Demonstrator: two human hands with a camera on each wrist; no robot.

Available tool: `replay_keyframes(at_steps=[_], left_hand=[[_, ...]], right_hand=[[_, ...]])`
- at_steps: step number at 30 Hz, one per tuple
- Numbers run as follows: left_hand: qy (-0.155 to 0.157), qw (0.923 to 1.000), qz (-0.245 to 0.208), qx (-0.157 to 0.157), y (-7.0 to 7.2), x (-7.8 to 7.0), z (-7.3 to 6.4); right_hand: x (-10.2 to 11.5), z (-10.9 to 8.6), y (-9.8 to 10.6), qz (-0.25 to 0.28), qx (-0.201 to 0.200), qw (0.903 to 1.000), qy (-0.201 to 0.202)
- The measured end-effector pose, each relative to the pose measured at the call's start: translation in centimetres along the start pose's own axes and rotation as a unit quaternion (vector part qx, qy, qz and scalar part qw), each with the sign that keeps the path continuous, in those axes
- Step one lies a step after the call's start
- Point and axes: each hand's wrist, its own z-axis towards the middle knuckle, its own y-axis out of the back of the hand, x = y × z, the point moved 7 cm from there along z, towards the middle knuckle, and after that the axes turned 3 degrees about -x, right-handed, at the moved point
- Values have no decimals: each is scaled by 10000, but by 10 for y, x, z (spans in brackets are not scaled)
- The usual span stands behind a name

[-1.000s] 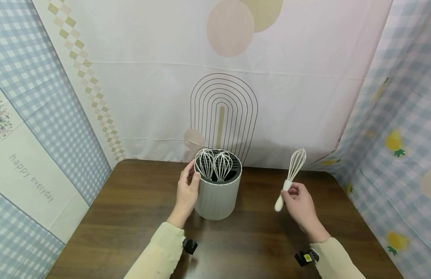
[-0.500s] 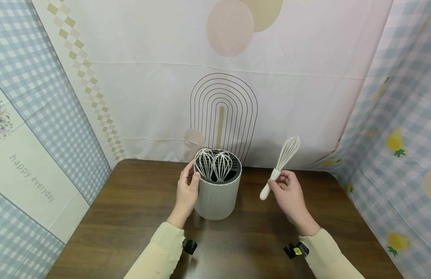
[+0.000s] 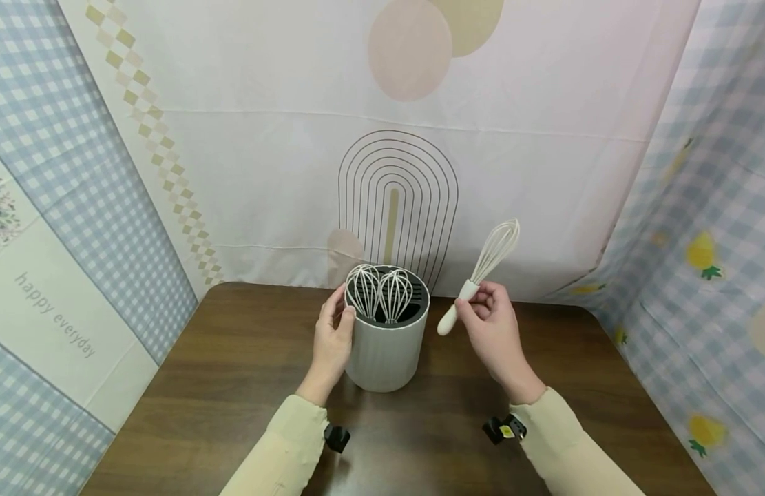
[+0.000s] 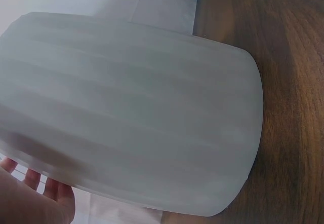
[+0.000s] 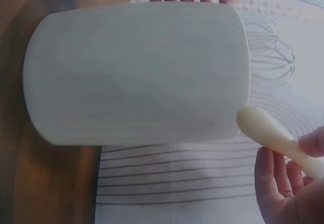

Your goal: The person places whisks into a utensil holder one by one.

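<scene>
A grey-white round utensil holder (image 3: pixel 382 358) with a black slotted top stands upright on the wooden table. Two white wire whisks (image 3: pixel 391 320) are in it, heads up, their handles hidden inside. My left hand (image 3: pixel 331 342) holds the holder's left side near the rim, thumb in front and fingers farther back along the wall. To the right of the holder, my right hand (image 3: pixel 495 334) pinches a third whisk (image 3: pixel 448 321) by its white handle. It is tilted, wire head up to the right, with the handle's end close to the rim but apart from it.
The dark brown table (image 3: pixel 246 386) reaches back to a white patterned cloth (image 3: pixel 264 186). Blue checked cloths hang at the left and right sides. A small black camera (image 3: pixel 337 438) sits at the left wrist, another (image 3: pixel 505 429) at the right.
My right hand has carried the whisk leftward and up, toward the holder, and the whisk leans further to the right. The left hand and the holder stay where they were.
</scene>
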Motion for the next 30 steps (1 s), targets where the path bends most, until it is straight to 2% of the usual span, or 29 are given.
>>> replay_keyframes(at_steps=[11, 15, 21, 28, 30], left_hand=[[-60, 10000, -29, 34, -1, 0, 0], [-71, 10000, -17, 12, -1, -1, 0], [-59, 10000, -2, 47, 0, -1, 0], [-95, 9999, -31, 38, 1, 0, 0], [-96, 9999, -30, 37, 2, 0, 0]], right_hand=[[16, 11, -19, 638, -318, 9957, 593], [19, 13, -26, 779, -257, 9944, 659], [22, 12, -36, 687, -101, 9959, 581], [46, 1, -47, 203, 165, 9983, 516], [46, 1, -49, 110, 233, 9986, 458]])
